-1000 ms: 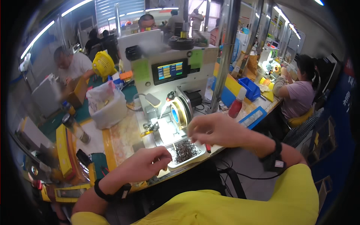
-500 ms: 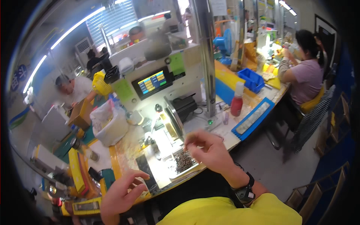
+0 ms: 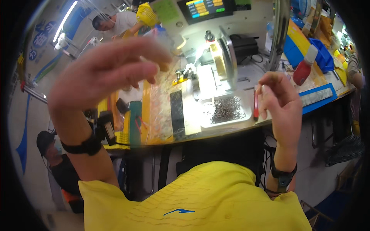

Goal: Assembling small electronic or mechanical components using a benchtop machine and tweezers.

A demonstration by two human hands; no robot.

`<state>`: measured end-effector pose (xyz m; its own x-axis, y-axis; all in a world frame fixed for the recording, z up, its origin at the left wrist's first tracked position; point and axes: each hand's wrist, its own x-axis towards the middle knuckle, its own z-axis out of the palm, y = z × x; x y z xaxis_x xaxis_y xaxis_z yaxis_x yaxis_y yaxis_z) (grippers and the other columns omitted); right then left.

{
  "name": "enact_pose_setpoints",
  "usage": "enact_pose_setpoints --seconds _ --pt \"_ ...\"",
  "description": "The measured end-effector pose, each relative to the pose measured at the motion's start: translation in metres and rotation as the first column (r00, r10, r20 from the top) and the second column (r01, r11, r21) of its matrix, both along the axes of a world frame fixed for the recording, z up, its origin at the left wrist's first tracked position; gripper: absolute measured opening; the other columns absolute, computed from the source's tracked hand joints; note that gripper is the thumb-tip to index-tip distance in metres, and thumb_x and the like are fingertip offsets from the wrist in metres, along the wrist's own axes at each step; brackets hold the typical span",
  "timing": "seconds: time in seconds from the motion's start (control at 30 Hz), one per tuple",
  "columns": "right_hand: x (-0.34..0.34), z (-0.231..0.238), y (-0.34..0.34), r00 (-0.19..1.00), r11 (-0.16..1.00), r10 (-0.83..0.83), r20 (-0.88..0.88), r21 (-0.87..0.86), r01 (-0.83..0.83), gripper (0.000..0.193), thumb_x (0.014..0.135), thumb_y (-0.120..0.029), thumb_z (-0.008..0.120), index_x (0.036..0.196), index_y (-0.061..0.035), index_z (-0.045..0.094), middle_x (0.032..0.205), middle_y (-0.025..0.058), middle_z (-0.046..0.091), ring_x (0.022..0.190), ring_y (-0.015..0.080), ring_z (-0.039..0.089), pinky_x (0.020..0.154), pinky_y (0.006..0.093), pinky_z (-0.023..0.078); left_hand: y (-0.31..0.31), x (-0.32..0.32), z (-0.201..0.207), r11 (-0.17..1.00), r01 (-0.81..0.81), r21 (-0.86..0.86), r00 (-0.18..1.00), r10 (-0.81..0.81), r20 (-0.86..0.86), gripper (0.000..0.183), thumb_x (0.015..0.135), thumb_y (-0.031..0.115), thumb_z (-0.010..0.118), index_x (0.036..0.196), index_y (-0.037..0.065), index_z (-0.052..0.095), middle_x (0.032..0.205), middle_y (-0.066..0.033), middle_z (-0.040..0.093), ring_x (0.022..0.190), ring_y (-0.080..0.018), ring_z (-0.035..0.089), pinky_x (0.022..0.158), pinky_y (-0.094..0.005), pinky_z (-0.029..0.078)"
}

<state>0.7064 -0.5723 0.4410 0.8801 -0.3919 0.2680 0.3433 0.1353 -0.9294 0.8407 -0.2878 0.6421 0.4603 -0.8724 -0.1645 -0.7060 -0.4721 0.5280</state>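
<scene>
My left hand (image 3: 108, 73) is raised over the left part of the bench, blurred, its fingers stretched forward and apart from the thumb. Nothing shows in it. At the right end of the tray, my right hand (image 3: 284, 101) has its fingers curled, with thumb and fingertips close together. Whatever they pinch, if anything, is too small to make out. A slim red tool (image 3: 256, 103) lies beside those fingertips. The white tray (image 3: 204, 124) holds a heap of small dark metal parts (image 3: 228, 109). Behind it stands a brightly lit machine with a round wheel-like part (image 3: 230, 57).
A black strip (image 3: 177, 115) lies left of the tray. Rightward are a red bottle (image 3: 301, 72), a blue-framed long tray (image 3: 320, 96) and a blue bin (image 3: 323, 56). A screen (image 3: 204, 8) is mounted at the back. Other people are at the left (image 3: 111, 25) and lower left (image 3: 58, 161).
My view has swung left and downward. My left hand has risen from the bench edge and come closer to the camera. The right hand has shifted from above the tray to its right side.
</scene>
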Motion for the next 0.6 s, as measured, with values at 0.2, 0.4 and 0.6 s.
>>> enact_pose_setpoints --seconds 0.2,0.4,0.6 --pt "0.003 0.004 0.018 0.999 0.997 0.046 0.022 -0.059 -0.045 0.012 0.102 0.000 0.063 0.113 0.0010 0.067 0.099 0.0082 0.074 0.069 0.0018 0.058 0.054 0.0165 0.042 0.012 -0.003 -0.010 0.995 -0.093 -0.037 0.996 0.093 -0.012 0.043 0.109 0.031 0.059 0.138 0.000 0.061 0.128 -0.0149 0.070 0.105 -0.0211 0.072 0.083 -0.0325 0.059" --pt "0.009 0.002 0.059 0.997 0.989 0.025 -0.079 -0.144 -0.036 0.013 0.101 0.000 0.065 0.113 -0.0006 0.069 0.096 0.0060 0.075 0.072 0.0024 0.062 0.052 0.0166 0.041 0.039 -0.009 -0.080 0.965 -0.054 -0.257 0.990 0.018 -0.139 0.033 0.108 0.016 0.062 0.133 -0.005 0.062 0.123 -0.0139 0.070 0.101 -0.0174 0.070 0.089 -0.0323 0.057" --pt "0.017 -0.004 0.096 0.974 0.974 0.169 -0.152 -0.125 -0.189 0.017 0.100 -0.001 0.068 0.117 0.0016 0.069 0.098 0.0056 0.074 0.077 0.0037 0.066 0.057 0.0174 0.043 0.041 -0.040 -0.164 0.814 -0.444 -0.374 0.860 0.269 -0.434 0.026 0.107 0.009 0.062 0.132 0.001 0.062 0.106 -0.0031 0.067 0.090 -0.0100 0.066 0.078 -0.0240 0.053"
